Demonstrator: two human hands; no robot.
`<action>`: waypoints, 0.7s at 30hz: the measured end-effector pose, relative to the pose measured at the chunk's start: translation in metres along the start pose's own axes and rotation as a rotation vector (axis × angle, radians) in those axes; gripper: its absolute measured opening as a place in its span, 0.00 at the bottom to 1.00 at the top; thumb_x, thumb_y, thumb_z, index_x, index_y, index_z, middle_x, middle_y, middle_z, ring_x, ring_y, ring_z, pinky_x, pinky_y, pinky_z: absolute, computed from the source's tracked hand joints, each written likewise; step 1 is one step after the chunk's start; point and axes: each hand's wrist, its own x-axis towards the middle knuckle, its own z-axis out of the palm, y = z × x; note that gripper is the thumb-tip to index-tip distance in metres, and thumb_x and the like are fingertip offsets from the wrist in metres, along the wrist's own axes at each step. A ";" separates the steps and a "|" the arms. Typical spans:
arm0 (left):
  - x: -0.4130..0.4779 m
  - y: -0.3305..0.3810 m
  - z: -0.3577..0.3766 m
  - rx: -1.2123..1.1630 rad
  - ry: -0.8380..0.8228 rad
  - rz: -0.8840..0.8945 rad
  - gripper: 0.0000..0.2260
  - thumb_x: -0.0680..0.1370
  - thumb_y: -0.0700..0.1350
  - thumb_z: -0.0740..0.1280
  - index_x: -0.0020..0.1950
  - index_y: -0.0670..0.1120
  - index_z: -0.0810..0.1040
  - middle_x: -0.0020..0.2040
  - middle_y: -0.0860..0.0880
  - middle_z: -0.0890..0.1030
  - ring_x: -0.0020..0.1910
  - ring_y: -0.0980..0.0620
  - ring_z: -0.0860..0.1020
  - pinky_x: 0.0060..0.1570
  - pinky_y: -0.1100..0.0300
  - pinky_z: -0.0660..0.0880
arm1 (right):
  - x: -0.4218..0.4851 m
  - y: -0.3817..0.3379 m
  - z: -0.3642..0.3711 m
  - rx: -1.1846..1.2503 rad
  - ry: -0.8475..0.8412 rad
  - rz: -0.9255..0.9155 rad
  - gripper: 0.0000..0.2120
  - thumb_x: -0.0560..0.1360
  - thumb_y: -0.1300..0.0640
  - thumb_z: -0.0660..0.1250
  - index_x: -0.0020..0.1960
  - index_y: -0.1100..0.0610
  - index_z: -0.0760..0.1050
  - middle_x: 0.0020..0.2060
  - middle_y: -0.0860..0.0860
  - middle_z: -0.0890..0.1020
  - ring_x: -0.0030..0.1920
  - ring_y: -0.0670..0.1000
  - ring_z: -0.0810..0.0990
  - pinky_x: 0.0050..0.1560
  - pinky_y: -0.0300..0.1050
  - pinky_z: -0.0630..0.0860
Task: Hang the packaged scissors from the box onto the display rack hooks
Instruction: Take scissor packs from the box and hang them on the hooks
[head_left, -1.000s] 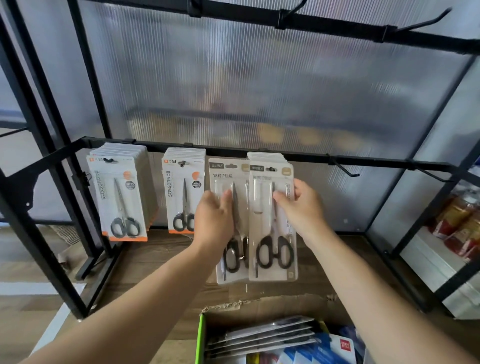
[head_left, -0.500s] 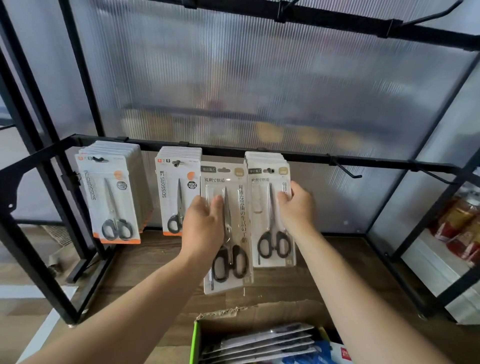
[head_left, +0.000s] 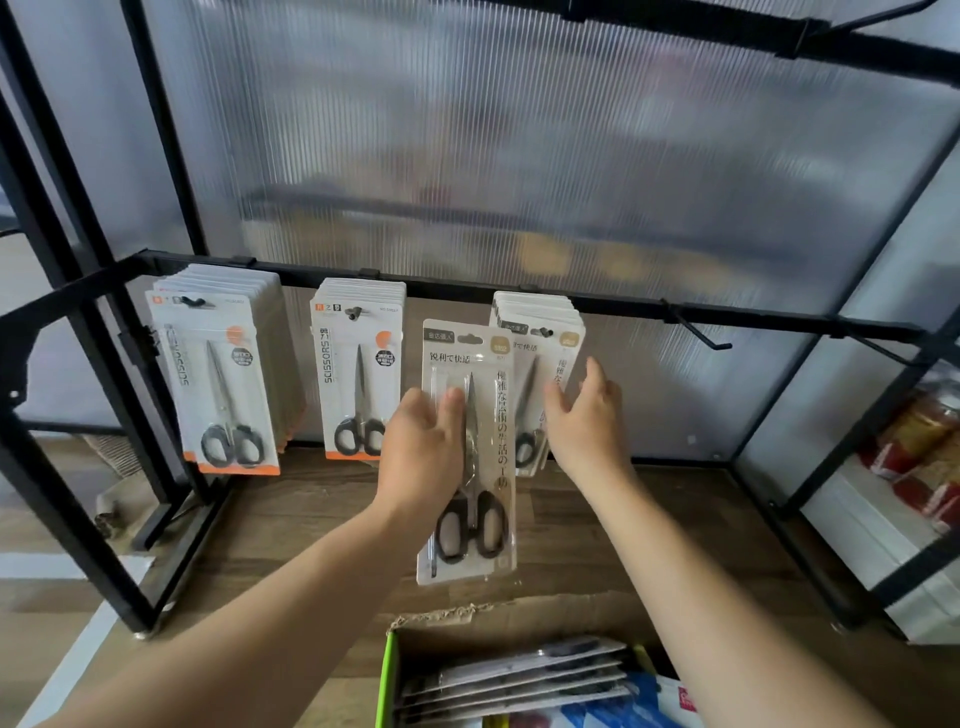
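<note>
ribbed translucent panel (head_left: 519, 156), wooden floor (head_left: 291, 519), red-and-yellow goods (head_left: 914, 447) on a white shelf (head_left: 857, 525) at right

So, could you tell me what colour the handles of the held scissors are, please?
The handles are black; the head view shows them best.

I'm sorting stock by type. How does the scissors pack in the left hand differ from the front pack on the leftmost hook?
The held pack hangs on nothing and is gripped by the left hand. The leftmost pack hangs on its hook, with more packs behind it. The held pack has a tan badge and vertical characters, while the leftmost pack has an orange bottom edge and reads SCISSORS. Both hold black-handled scissors, blades up.
</note>
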 end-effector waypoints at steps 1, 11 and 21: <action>0.000 0.001 0.001 -0.003 -0.010 -0.002 0.17 0.81 0.56 0.59 0.40 0.46 0.65 0.33 0.47 0.69 0.33 0.50 0.68 0.35 0.51 0.72 | -0.001 -0.002 -0.005 0.012 0.007 -0.026 0.28 0.82 0.47 0.59 0.78 0.55 0.57 0.67 0.54 0.69 0.63 0.53 0.74 0.60 0.49 0.74; -0.003 0.023 0.018 -0.071 -0.144 0.056 0.09 0.83 0.49 0.60 0.48 0.44 0.69 0.37 0.53 0.72 0.34 0.57 0.71 0.28 0.71 0.68 | -0.022 -0.020 -0.029 0.146 -0.160 -0.197 0.27 0.77 0.51 0.69 0.73 0.46 0.65 0.49 0.42 0.81 0.48 0.43 0.81 0.51 0.46 0.80; -0.006 0.022 0.022 0.045 -0.364 0.131 0.23 0.80 0.38 0.60 0.75 0.46 0.63 0.51 0.56 0.74 0.39 0.65 0.75 0.32 0.77 0.70 | -0.001 0.010 -0.015 0.067 -0.048 -0.106 0.21 0.78 0.54 0.67 0.68 0.40 0.68 0.54 0.47 0.81 0.53 0.50 0.81 0.55 0.55 0.79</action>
